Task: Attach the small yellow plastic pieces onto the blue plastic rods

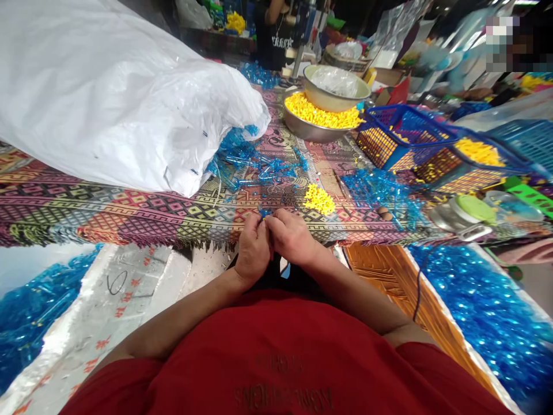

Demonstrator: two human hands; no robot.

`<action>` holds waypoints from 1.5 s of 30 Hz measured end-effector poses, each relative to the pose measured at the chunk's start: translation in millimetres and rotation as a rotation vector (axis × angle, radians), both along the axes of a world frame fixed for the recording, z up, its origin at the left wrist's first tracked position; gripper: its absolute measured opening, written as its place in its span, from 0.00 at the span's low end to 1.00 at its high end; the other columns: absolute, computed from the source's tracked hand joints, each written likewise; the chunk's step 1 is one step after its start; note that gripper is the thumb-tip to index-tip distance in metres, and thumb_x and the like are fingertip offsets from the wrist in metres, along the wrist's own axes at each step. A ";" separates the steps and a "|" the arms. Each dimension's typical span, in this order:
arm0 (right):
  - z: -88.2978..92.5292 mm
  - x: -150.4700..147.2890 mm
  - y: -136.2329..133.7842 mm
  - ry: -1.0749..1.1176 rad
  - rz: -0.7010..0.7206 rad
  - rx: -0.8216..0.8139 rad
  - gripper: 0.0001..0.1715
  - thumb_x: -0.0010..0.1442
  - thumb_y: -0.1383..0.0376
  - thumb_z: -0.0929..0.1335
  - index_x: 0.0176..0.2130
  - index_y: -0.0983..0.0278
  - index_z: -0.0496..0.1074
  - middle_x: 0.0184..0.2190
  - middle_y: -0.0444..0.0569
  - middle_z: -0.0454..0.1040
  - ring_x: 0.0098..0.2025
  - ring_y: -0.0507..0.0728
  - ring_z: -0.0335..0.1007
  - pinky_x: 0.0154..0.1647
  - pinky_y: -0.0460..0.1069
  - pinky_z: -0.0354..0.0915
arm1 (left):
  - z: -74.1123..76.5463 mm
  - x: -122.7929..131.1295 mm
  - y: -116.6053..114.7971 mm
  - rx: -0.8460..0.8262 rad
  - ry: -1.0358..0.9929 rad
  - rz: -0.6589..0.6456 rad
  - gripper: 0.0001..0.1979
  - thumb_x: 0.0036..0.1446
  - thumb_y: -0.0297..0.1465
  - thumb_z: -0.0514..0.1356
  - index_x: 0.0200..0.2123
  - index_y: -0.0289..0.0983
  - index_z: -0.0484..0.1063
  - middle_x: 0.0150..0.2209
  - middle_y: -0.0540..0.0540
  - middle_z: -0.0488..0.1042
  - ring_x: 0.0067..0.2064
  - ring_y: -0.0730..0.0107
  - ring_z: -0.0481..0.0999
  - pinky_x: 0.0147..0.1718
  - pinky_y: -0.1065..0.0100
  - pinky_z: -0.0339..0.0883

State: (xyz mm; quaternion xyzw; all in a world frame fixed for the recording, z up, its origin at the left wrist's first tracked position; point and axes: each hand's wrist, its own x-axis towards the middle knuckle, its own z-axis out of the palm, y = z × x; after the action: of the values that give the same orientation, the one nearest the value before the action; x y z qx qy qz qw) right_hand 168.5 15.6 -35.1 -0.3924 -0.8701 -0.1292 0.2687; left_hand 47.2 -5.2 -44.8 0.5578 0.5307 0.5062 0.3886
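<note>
Red T-shirt (276,357), hands (254,249) together at patterned cloth edge (142,227), anything held hidden

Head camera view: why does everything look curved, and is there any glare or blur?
In the head view, wide-angle distortion bends the patterned tablecloth and stretches the red shirt; glare sparkles on the blue plastic pieces at lower right; the far upper right looks soft, and a pixelated patch covers that corner.

Left hand (253,251) against right hand (291,236)
</note>
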 end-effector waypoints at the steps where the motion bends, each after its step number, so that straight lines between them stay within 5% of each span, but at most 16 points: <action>1: -1.5 -2.4 1.6 -0.003 0.001 -0.001 0.11 0.61 0.70 0.61 0.31 0.65 0.71 0.28 0.51 0.68 0.28 0.55 0.60 0.29 0.49 0.57 | -0.7 -0.7 0.4 0.004 -0.008 0.017 0.08 0.61 0.32 0.50 0.30 0.37 0.62 0.30 0.50 0.66 0.32 0.75 0.65 0.33 0.73 0.62; 4: -3.1 -4.3 6.6 0.056 0.035 -0.071 0.08 0.60 0.70 0.62 0.33 0.65 0.71 0.29 0.51 0.68 0.29 0.55 0.62 0.30 0.48 0.59 | 0.1 -5.0 3.3 -0.079 -0.233 -0.022 0.07 0.60 0.33 0.53 0.31 0.37 0.62 0.27 0.52 0.65 0.28 0.77 0.65 0.27 0.75 0.62; 8: 0.4 3.1 10.9 0.342 0.125 -0.179 0.10 0.63 0.69 0.62 0.44 0.65 0.70 0.34 0.50 0.72 0.36 0.54 0.68 0.36 0.47 0.65 | 5.8 -13.2 11.3 -0.301 -0.670 -0.301 0.08 0.57 0.35 0.56 0.32 0.36 0.61 0.22 0.53 0.67 0.17 0.76 0.66 0.13 0.75 0.56; 12: 0.8 11.0 9.4 0.509 0.086 -0.190 0.10 0.63 0.69 0.62 0.44 0.63 0.70 0.36 0.49 0.74 0.39 0.53 0.71 0.40 0.48 0.68 | 9.8 -18.3 17.4 -0.379 -0.822 -0.414 0.11 0.53 0.35 0.60 0.32 0.35 0.61 0.26 0.48 0.72 0.16 0.72 0.70 0.09 0.74 0.57; 18: -3.4 59.7 22.0 0.401 -0.045 -0.204 0.12 0.63 0.66 0.62 0.42 0.65 0.73 0.37 0.53 0.76 0.40 0.55 0.72 0.43 0.50 0.68 | 15.9 -29.2 22.3 -0.422 -0.765 -0.411 0.10 0.54 0.34 0.60 0.31 0.32 0.64 0.24 0.47 0.72 0.17 0.71 0.72 0.10 0.74 0.61; 24: 8.5 167.0 61.6 0.065 -0.831 -0.224 0.17 0.62 0.64 0.61 0.41 0.68 0.76 0.40 0.60 0.76 0.42 0.62 0.73 0.43 0.52 0.65 | 23.7 -49.0 27.4 -0.410 -0.710 -0.278 0.07 0.55 0.30 0.58 0.32 0.30 0.67 0.27 0.47 0.73 0.20 0.69 0.75 0.13 0.73 0.66; 26: 9.5 183.5 72.1 -0.084 -0.947 -0.283 0.19 0.62 0.62 0.60 0.41 0.69 0.76 0.41 0.62 0.76 0.43 0.64 0.73 0.42 0.52 0.64 | 23.7 -49.8 25.7 -0.412 -0.698 -0.269 0.07 0.55 0.30 0.58 0.32 0.30 0.67 0.27 0.47 0.72 0.20 0.69 0.75 0.13 0.73 0.66; 31: 5.2 185.0 89.1 -0.296 -0.951 -0.423 0.24 0.63 0.56 0.59 0.42 0.72 0.74 0.41 0.65 0.76 0.44 0.66 0.73 0.42 0.54 0.65 | 21.6 -44.2 19.5 -0.444 -0.673 -0.263 0.07 0.55 0.31 0.57 0.31 0.31 0.65 0.25 0.47 0.72 0.20 0.68 0.75 0.12 0.72 0.66; 45: 5.5 213.9 107.5 -0.215 -1.044 -0.491 0.19 0.56 0.68 0.63 0.47 0.69 0.73 0.43 0.62 0.75 0.46 0.65 0.72 0.43 0.53 0.66 | 22.4 -40.2 17.8 -0.462 -0.630 -0.268 0.07 0.55 0.31 0.57 0.30 0.32 0.65 0.25 0.47 0.72 0.20 0.68 0.75 0.13 0.72 0.66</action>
State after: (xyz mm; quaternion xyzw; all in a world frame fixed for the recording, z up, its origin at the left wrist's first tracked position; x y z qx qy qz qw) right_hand 382.4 123.1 -29.6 -0.8046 -0.5883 -0.0782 -0.0189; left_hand 7.0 12.6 -22.4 0.3378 0.4080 0.4645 0.7097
